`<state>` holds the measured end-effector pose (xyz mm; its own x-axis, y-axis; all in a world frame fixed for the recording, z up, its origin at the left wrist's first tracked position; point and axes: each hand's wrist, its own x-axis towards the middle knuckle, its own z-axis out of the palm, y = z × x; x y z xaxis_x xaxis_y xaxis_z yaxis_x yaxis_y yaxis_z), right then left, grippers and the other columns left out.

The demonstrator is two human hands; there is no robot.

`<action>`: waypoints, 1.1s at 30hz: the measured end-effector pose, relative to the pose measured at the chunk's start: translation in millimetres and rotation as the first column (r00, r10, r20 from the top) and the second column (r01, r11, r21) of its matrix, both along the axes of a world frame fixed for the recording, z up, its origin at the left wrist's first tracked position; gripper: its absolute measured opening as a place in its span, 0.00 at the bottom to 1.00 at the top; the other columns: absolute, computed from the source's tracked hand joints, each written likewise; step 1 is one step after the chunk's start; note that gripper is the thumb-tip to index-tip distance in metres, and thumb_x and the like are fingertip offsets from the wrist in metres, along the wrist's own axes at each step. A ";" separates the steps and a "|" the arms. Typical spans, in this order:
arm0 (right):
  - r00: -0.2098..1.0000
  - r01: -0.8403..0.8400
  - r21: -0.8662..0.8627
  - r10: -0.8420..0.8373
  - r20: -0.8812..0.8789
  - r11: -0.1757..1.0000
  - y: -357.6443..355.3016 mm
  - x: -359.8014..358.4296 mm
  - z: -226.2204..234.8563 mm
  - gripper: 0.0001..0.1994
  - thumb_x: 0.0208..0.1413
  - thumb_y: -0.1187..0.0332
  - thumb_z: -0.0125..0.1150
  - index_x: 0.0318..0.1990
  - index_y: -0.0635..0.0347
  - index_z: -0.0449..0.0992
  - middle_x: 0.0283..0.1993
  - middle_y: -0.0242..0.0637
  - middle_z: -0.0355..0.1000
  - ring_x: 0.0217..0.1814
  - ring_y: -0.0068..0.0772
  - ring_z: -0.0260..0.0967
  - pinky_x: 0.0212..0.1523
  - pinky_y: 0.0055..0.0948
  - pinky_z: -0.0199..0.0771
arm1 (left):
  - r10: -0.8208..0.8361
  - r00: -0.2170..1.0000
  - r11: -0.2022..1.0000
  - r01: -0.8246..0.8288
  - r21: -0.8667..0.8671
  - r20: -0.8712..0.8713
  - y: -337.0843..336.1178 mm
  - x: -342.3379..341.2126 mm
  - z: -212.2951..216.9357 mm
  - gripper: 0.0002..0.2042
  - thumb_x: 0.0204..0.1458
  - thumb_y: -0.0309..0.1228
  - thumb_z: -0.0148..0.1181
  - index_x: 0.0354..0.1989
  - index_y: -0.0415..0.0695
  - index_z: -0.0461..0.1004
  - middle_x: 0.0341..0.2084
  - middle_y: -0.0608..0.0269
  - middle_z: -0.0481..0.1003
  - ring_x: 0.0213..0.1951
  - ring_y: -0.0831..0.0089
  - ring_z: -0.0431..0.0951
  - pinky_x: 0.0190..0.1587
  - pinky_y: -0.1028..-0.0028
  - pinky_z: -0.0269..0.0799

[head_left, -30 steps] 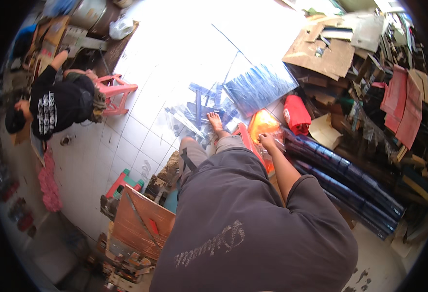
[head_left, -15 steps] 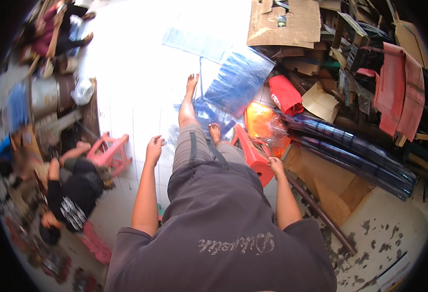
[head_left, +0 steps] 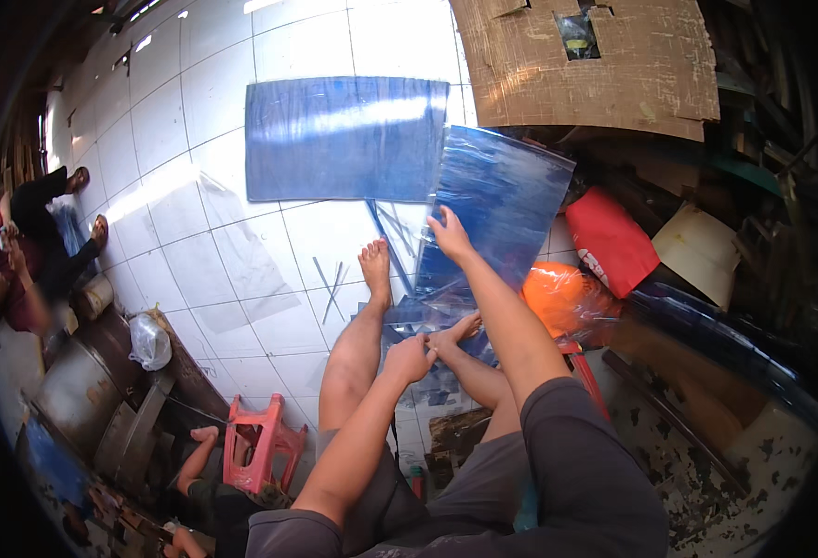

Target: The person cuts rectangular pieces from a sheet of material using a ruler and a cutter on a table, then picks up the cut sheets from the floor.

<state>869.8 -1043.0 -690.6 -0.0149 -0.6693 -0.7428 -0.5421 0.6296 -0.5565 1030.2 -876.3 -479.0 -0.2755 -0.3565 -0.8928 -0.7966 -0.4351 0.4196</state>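
Note:
My right hand [head_left: 449, 234] reaches forward to the left edge of a blue, glossy plastic sheet [head_left: 502, 191] on the floor, its fingers apart at that edge. Closer to me, my left hand [head_left: 411, 358] is closed beside my right foot, over a litter of clear and blue plastic scraps [head_left: 418, 321]. What its fingers hold, if anything, is hidden. Beyond and to the left lies a second blue sheet [head_left: 345, 139], flat on the white tiles. Narrow blue strips [head_left: 388, 244] lie between the sheets and my left foot.
An orange plastic bundle [head_left: 558, 299] and a red bag [head_left: 611, 240] lie to the right. Cardboard [head_left: 595, 70] covers the far right. A red stool [head_left: 262, 442] stands at the lower left, near another person's leg. Someone else sits at the far left, past a metal drum [head_left: 79, 386].
I have bent forward and down. My right hand has left the red stool and come to the blue sheet; my left hand has moved in beside my right foot.

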 end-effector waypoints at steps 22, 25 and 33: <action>0.895 0.173 0.301 -0.022 -0.446 0.938 -274.7 1.8 -176.6 0.51 0.38 0.41 0.84 0.69 0.56 0.69 0.75 0.40 0.60 0.79 0.47 0.51 0.76 0.43 0.54 | -0.041 0.991 0.972 0.011 -0.233 -0.124 -105.1 -9.5 -6.6 0.33 0.59 0.46 0.64 0.68 0.39 0.66 0.45 0.50 0.77 0.48 0.53 0.79 0.51 0.58 0.70; 0.880 0.231 0.260 -0.087 -0.467 0.937 -273.9 26.7 -175.2 0.51 0.37 0.41 0.85 0.69 0.54 0.70 0.75 0.40 0.60 0.79 0.47 0.50 0.78 0.44 0.51 | -0.063 0.994 0.981 0.045 -0.188 -0.088 -108.0 -6.1 -5.6 0.34 0.58 0.45 0.65 0.69 0.39 0.65 0.44 0.51 0.76 0.48 0.54 0.78 0.52 0.58 0.70; 0.970 0.222 0.207 -0.238 0.056 0.953 -247.4 50.9 -147.2 0.36 0.46 0.48 0.83 0.52 0.73 0.80 0.39 0.43 0.82 0.31 0.29 0.77 0.32 0.30 0.75 | -0.124 0.992 0.975 0.117 -0.189 -0.025 -98.5 -7.3 -9.3 0.34 0.59 0.47 0.64 0.69 0.39 0.66 0.47 0.50 0.77 0.50 0.53 0.79 0.54 0.58 0.70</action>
<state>920.8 -1290.4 -837.7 -0.0871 -0.4942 -0.8650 -0.3289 0.8338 -0.4433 1022.9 -974.8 -488.4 -0.3582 -0.4778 -0.8021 -0.8210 -0.2479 0.5143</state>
